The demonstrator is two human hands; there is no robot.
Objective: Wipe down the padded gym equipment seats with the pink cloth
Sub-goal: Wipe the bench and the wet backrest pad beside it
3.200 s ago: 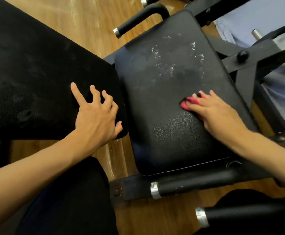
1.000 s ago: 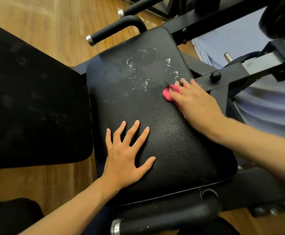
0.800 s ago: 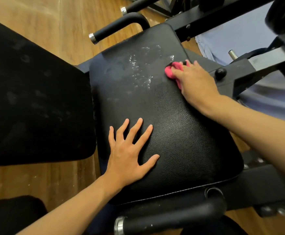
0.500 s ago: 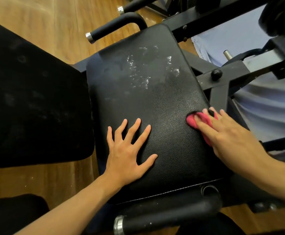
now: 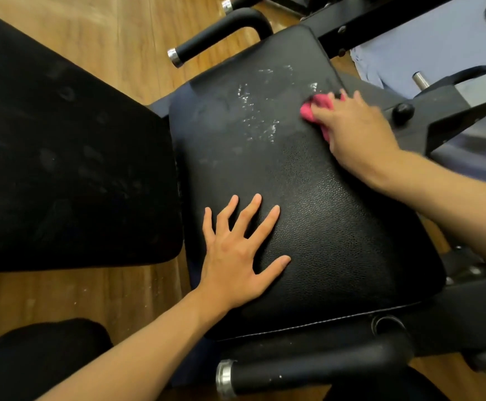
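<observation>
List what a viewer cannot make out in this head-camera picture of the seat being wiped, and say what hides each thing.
- Most of the pink cloth: the right hand covers it in the head view.
- Whether the right hand's fingers grip or only press the cloth: blurred by motion.
- The seat pad beneath the left hand: the flat palm hides it.
- The neighbouring pad: cut off by the left edge.
</observation>
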